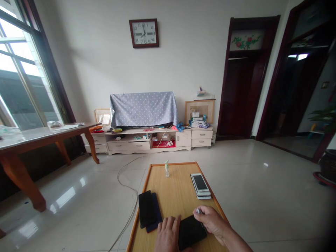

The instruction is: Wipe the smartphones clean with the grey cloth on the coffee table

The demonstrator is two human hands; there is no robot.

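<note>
My left hand (168, 233) rests on the wooden table (173, 185), fingers flat against the left edge of a black phone (191, 231) lying screen up. My right hand (210, 219) sits at the phone's upper right corner, fingers pinched round a small white object (197, 211). To the left lies a stack of two dark phones (148, 211) at the table's left edge. Farther back on the right is a stack of white phones (200, 185). A small spray bottle (167, 169) stands near the table's far end.
A white cable (128, 189) runs over the glossy tiled floor left of the table. A long wooden table (39, 136) stands at the left by the window. A low cabinet (147, 140) with a cloth-covered screen lines the far wall. Dark doorways open at the right.
</note>
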